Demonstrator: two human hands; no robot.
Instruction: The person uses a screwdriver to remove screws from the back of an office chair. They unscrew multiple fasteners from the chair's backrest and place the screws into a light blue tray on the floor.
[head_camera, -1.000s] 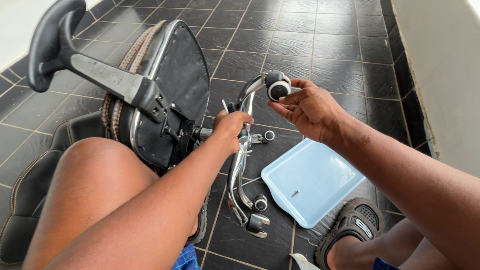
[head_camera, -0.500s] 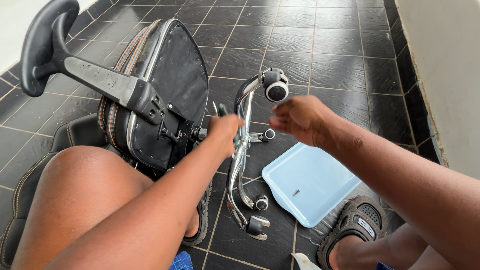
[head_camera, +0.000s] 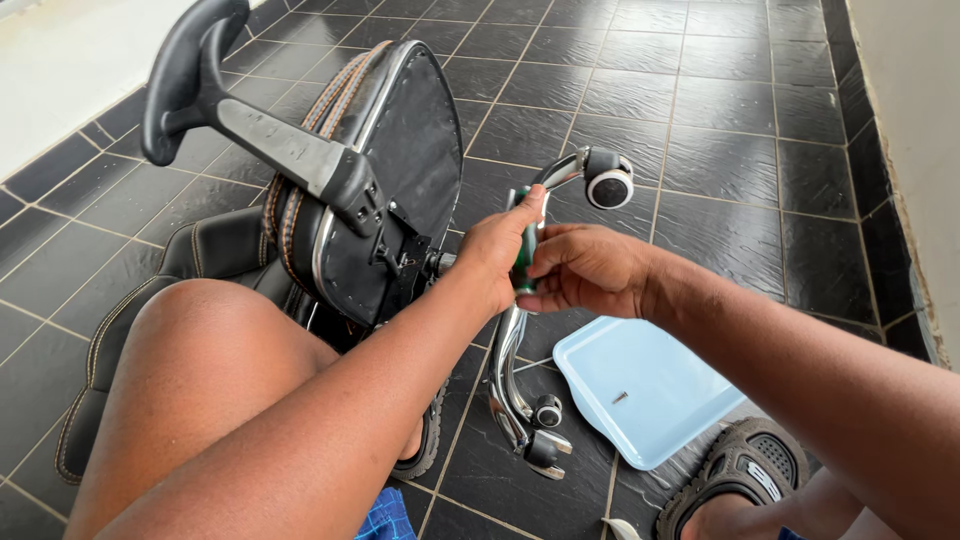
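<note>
- Both hands are together now at the hub of the chrome chair base (head_camera: 512, 350), which lies tipped over on the dark tiled floor (head_camera: 720, 130).
- The left hand (head_camera: 500, 255) has its grip closed around a green-handled screwdriver (head_camera: 524, 250), held upright against the top of the base.
- The right hand (head_camera: 585, 268) has come in beside it, fingers curled onto the lower part of that same green handle. A second ago this hand was up at the raised caster (head_camera: 608, 186), pinching the wheel; half a second ago it was in the air between the two.
- So the caster is let go and stands free at the end of its chrome arm, above and to the right of the hands. By my reading the work has moved from the wheel to the tool at the hub.
- The black chair seat (head_camera: 395, 180) stands on edge just left of the hands, its armrest (head_camera: 250, 110) jutting toward the far left.
- The pale blue tray (head_camera: 650, 390) sits on the floor by the sandalled foot (head_camera: 745, 470), with a single small screw (head_camera: 620, 397) lying in it, as before.
- The view itself has shifted since then: the seat and base now sit further right.
</note>
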